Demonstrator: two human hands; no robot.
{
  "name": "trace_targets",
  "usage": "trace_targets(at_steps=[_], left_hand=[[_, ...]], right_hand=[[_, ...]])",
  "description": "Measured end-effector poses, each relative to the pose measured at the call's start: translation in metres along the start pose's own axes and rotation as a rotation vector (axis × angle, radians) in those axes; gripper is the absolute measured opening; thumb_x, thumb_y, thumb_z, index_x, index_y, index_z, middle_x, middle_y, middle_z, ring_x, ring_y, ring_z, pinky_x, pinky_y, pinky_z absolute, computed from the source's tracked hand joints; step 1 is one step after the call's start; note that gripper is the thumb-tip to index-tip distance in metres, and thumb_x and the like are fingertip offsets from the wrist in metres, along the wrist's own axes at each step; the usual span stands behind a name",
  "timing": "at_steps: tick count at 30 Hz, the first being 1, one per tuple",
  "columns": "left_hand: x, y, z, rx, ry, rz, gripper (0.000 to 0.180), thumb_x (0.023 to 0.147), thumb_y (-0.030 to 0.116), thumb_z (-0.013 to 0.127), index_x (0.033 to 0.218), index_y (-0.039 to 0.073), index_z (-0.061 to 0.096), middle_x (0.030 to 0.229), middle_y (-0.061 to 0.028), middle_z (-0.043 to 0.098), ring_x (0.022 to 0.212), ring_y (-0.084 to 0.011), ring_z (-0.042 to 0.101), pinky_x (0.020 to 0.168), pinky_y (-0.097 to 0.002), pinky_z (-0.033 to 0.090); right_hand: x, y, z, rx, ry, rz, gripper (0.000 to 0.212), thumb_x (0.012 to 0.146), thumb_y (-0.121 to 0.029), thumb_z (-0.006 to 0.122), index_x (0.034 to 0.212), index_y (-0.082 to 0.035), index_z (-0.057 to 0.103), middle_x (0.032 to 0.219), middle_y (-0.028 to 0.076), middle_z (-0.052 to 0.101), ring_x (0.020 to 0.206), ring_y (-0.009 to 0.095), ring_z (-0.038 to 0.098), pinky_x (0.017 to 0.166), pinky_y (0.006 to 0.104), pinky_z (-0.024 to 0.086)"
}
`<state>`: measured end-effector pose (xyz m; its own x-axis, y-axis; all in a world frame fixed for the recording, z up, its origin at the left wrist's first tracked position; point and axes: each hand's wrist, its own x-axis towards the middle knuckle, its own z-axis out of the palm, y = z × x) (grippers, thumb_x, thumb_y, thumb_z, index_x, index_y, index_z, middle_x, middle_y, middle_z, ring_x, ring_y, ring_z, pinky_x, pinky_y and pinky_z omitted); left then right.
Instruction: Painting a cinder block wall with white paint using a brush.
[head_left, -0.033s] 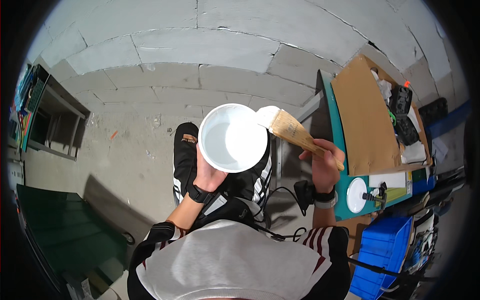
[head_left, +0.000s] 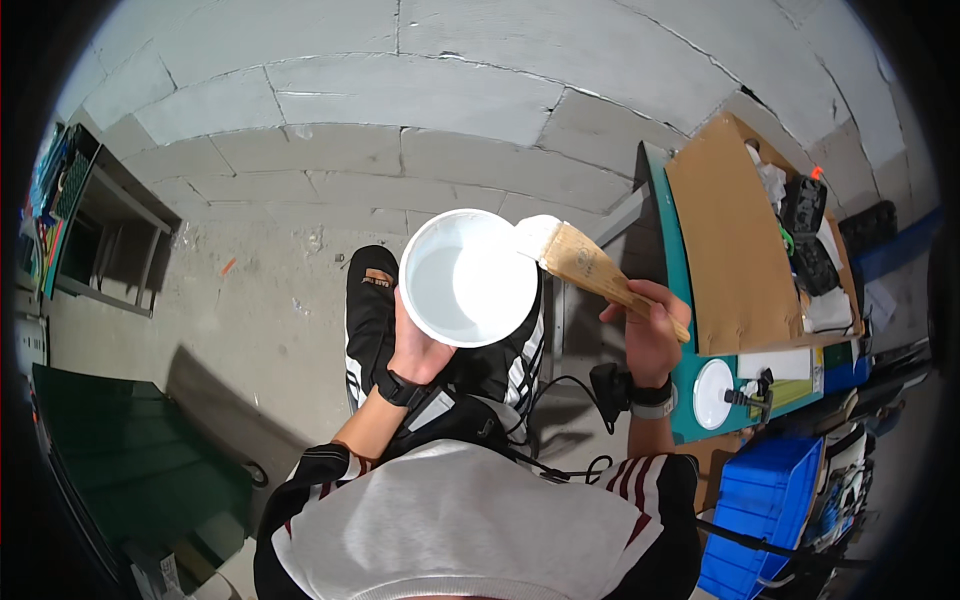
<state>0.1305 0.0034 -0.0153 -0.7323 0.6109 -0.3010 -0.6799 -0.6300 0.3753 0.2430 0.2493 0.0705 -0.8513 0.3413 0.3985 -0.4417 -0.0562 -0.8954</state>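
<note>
My left hand (head_left: 417, 350) cups a white round tub (head_left: 425, 280) from its lower left side, with fingers curled around the outside. The tub's open mouth faces up and holds something white, brightly lit. In my right hand (head_left: 652, 335) is a paintbrush (head_left: 585, 262) with a wide wooden handle, gripped near its tail end. Its bristles (head_left: 538, 236) are coated white and hang at the tub's right rim; I cannot tell whether they touch it.
Ahead stands a block wall (head_left: 480, 90), pale above and greyer lower down. To my right, a green table (head_left: 680, 240) carries an open cardboard box (head_left: 725, 240) and a white round lid (head_left: 712, 393). A blue crate (head_left: 760, 500) is below. At left stand a shelf (head_left: 125, 235) and a dark green panel (head_left: 140, 450).
</note>
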Motion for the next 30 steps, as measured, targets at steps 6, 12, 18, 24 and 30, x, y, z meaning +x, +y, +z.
trace_targets(at_steps=[6, 12, 18, 24, 30], left_hand=[[0.008, 0.008, -0.015, -0.065, -0.029, 0.003, 0.062, 0.099, 0.055, 0.035, 0.145, 0.013, 0.041, 0.144, -0.0046, 0.048, 0.13, -0.0252, 0.049, 0.105, -0.0425, 0.044], [0.02, 0.013, -0.022, -0.104, 0.001, 0.093, 0.058, 0.1, 0.051, 0.041, 0.145, 0.014, 0.041, 0.145, -0.0038, 0.047, 0.133, -0.0258, 0.046, 0.109, -0.044, 0.039], [0.025, 0.01, -0.034, -0.185, 0.087, 0.017, 0.063, 0.098, 0.054, 0.044, 0.147, 0.015, 0.039, 0.148, -0.0035, 0.045, 0.133, -0.026, 0.046, 0.11, -0.0435, 0.038], [0.025, 0.011, -0.034, -0.155, 0.189, 0.072, 0.064, 0.1, 0.057, 0.034, 0.148, 0.014, 0.036, 0.148, -0.0032, 0.045, 0.133, -0.0248, 0.046, 0.108, -0.0426, 0.041], [0.023, 0.018, -0.018, -0.097, 0.26, 0.085, 0.064, 0.1, 0.055, 0.035, 0.147, 0.01, 0.037, 0.144, -0.0068, 0.047, 0.131, -0.0264, 0.047, 0.108, -0.0437, 0.042]], right_hand=[[0.016, -0.001, 0.002, -0.046, -0.159, 0.082, 0.048, 0.093, -0.031, 0.055, 0.114, 0.012, 0.06, 0.102, 0.025, 0.066, 0.077, 0.035, 0.067, 0.067, 0.0432, 0.055], [0.034, -0.003, 0.019, -0.123, -0.252, 0.192, 0.045, 0.097, -0.03, 0.054, 0.115, 0.011, 0.061, 0.102, 0.023, 0.066, 0.072, 0.033, 0.067, 0.064, 0.0411, 0.055], [0.061, 0.002, 0.053, -0.039, -0.337, 0.258, 0.04, 0.098, -0.025, 0.053, 0.114, 0.01, 0.064, 0.093, 0.019, 0.069, 0.076, 0.023, 0.07, 0.071, 0.0329, 0.056], [0.087, 0.0, 0.062, -0.237, -0.366, 0.202, 0.045, 0.1, -0.029, 0.05, 0.114, 0.011, 0.064, 0.09, 0.02, 0.07, 0.075, 0.023, 0.07, 0.072, 0.032, 0.056], [0.092, -0.008, 0.057, -0.247, -0.289, 0.121, 0.085, 0.096, -0.066, 0.035, 0.115, 0.012, 0.062, 0.087, 0.022, 0.07, 0.073, 0.027, 0.07, 0.072, 0.0355, 0.058]])
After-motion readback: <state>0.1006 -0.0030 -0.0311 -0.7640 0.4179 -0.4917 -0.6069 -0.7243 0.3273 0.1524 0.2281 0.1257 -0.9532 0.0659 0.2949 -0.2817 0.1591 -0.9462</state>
